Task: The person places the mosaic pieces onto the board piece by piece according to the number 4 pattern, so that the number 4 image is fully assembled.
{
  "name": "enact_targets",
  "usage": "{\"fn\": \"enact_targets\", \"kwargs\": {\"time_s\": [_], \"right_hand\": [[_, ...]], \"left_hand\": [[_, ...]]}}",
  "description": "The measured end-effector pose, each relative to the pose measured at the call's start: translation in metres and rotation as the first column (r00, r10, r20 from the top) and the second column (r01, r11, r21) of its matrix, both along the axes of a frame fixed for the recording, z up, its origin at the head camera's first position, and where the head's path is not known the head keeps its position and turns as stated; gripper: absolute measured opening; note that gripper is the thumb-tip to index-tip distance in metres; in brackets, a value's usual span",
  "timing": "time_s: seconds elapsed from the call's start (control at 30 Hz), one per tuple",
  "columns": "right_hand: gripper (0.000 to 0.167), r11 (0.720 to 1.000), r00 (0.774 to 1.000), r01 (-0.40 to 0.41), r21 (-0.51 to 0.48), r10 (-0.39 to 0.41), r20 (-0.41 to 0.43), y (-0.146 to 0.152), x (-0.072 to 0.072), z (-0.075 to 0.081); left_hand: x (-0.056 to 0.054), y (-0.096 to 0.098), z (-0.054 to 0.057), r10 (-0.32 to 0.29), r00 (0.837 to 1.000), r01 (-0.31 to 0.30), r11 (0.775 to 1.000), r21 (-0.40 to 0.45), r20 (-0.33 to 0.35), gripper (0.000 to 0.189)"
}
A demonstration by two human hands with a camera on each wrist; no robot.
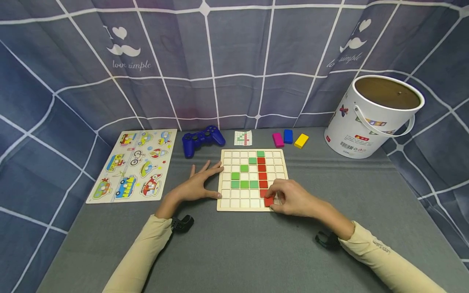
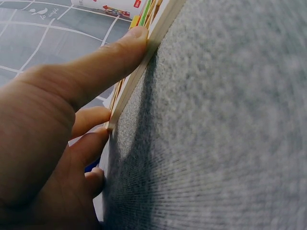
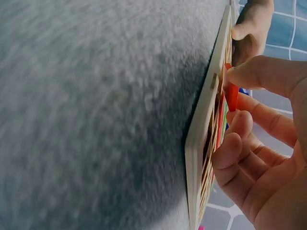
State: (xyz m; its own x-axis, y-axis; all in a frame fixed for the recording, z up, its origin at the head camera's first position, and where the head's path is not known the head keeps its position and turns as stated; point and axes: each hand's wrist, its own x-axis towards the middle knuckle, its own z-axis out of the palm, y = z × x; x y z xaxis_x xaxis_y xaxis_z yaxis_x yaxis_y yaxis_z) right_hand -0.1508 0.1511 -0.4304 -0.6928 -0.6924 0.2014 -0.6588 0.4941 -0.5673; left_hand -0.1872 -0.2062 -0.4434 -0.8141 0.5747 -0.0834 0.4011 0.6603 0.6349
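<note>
A wooden grid board (image 1: 234,202) lies on the table, with several green tiles (image 1: 244,168) and a column of red tiles (image 1: 262,175) set in its cells. My right hand (image 1: 293,198) pinches a red tile (image 1: 268,201) between thumb and finger at the bottom of that column; in the right wrist view the pinched tile (image 3: 231,91) is tilted above the grid. My left hand (image 1: 198,183) rests against the board's left edge, its fingers spread. In the left wrist view the thumb and fingertips touch the board's side (image 2: 139,76).
Behind the board lie a small pattern card (image 1: 243,138), a blue game controller (image 1: 202,140), and pink (image 1: 278,140), blue (image 1: 288,136) and yellow (image 1: 301,141) blocks. A vehicle puzzle board (image 1: 133,167) is at left. A white bucket (image 1: 362,130) stands at back right.
</note>
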Motion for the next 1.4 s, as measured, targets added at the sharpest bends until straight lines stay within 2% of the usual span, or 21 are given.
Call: {"fn": "enact_targets", "kwargs": {"time_s": [0.3, 0.5, 0.73, 1.07, 1.27, 1.4], "right_hand": [[0.02, 0.999, 0.998, -0.011, 0.036, 0.013, -0.054, -0.01, 0.001, -0.003], [0.023, 0.999, 0.999, -0.009, 0.039, 0.011, -0.037, -0.004, -0.001, 0.001], [0.027, 0.996, 0.997, 0.074, 0.04, -0.074, -0.011, 0.027, -0.003, 0.006], [0.037, 0.981, 0.983, 0.181, 0.065, -0.181, -0.004, 0.079, 0.007, 0.005], [0.042, 0.977, 0.978, 0.206, 0.054, -0.205, -0.032, 0.098, 0.008, -0.001], [0.042, 0.979, 0.98, 0.198, 0.042, -0.197, -0.022, 0.102, 0.008, -0.006]], "left_hand": [[-0.001, -0.001, -0.002, 0.007, 1.0, -0.007, 1.0, -0.015, -0.003, 0.095], [-0.003, 0.0, -0.002, 0.002, 1.0, -0.002, 1.0, -0.008, -0.004, 0.095], [-0.003, 0.0, 0.002, 0.005, 1.0, -0.005, 1.0, -0.009, -0.011, 0.095], [-0.002, 0.002, 0.001, -0.001, 1.0, 0.001, 1.0, 0.004, -0.011, 0.095], [-0.002, 0.0, 0.001, 0.002, 1.0, -0.002, 1.0, 0.002, -0.012, 0.095], [-0.002, 0.0, -0.001, 0.003, 1.0, -0.003, 1.0, 0.005, -0.004, 0.095]]}}
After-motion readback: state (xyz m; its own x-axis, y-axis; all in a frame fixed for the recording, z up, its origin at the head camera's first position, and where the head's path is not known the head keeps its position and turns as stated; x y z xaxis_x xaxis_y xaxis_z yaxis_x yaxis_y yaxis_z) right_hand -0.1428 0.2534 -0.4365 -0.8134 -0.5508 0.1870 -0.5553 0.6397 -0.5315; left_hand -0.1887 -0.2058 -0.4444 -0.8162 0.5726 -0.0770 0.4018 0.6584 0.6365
